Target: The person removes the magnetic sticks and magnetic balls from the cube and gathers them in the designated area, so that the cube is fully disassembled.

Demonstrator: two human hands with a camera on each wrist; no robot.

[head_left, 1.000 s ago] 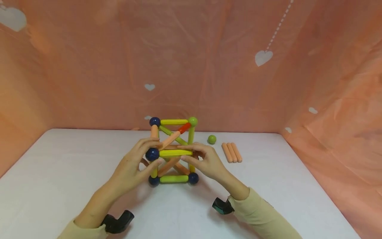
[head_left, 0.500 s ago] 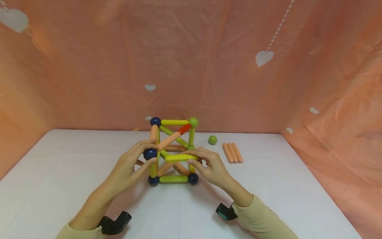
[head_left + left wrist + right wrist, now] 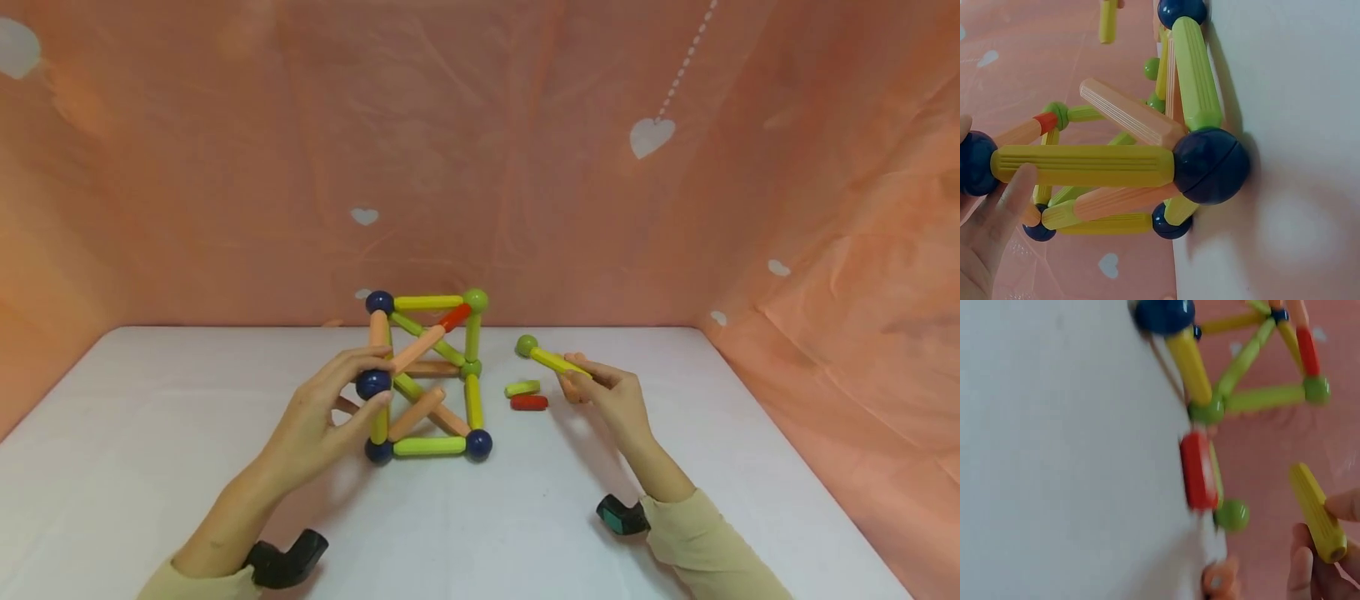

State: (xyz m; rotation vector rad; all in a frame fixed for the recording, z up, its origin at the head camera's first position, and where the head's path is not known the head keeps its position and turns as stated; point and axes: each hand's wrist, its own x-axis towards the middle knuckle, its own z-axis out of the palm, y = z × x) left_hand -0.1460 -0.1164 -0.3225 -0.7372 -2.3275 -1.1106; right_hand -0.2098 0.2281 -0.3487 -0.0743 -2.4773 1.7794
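Note:
A frame of magnetic rods and balls stands on the table, in yellow, green, peach and red with navy and green balls. My left hand [image 3: 318, 425] grips the navy ball [image 3: 373, 384] at its upper front left corner; one finger lies along the yellow upright rod [image 3: 1082, 165] below. My right hand [image 3: 618, 408] pinches a loose yellow rod [image 3: 1316, 512] between thumb and fingers, to the right of the frame. That rod's far end carries no ball in the right wrist view. A peach rod [image 3: 1129, 112] slants up from the lower front left ball, its upper end free.
A loose green ball [image 3: 527, 345] rests behind the right hand's rod. A short red rod [image 3: 529, 403] and a short green rod [image 3: 522, 388] lie right of the frame. Peach rods [image 3: 572, 390] are partly hidden by my right hand. A pink curtain [image 3: 480, 167] hangs behind.
My right hand has carried the yellow rod away from the frame's upper front, to the right. The short red and green rods now show on the table. My left hand stays at the navy ball.

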